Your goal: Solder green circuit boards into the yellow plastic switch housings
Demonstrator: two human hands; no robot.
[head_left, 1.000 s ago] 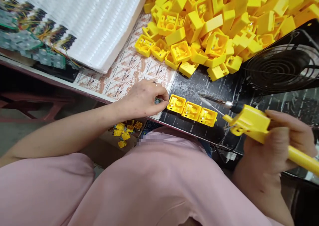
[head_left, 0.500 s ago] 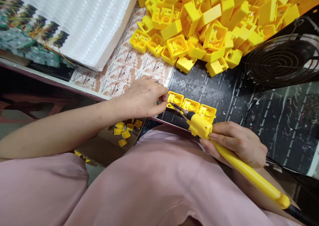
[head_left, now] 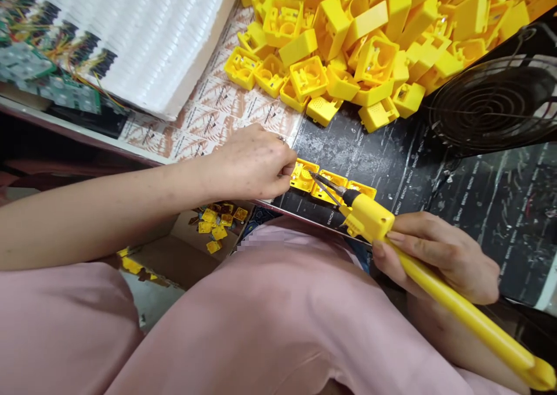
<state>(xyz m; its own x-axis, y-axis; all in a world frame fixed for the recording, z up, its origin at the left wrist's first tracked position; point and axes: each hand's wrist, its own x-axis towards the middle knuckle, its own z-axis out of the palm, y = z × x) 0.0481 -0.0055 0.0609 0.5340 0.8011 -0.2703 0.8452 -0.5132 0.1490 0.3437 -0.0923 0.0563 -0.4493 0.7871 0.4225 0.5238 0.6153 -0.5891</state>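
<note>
My right hand [head_left: 439,256] is wrapped around the long yellow handle of a soldering iron [head_left: 369,214]. The iron slants up and left, and its dark metal tip, with a thin rod beside it, hovers over the leftmost of three small open yellow plastic casings [head_left: 304,173] standing in a row. From the tip alone I cannot tell contact with the casing. At that row's left end, my left hand [head_left: 256,162] has its thumb and fingers pinched together against the casing's edge. Whatever lies inside the pinch is hidden.
A big heap of yellow casings [head_left: 331,29] covers the back of the bench. A black fan [head_left: 487,102] stands at right. White foam [head_left: 161,35] and wired green circuit boards [head_left: 26,61] occupy the left. Below the bench edge, a cardboard box [head_left: 174,247] sits near more yellow parts.
My right hand has drawn the soldering iron back to the right, so its tip has left the leftmost casing's left side. My left hand stays pinched at the row's end.
</note>
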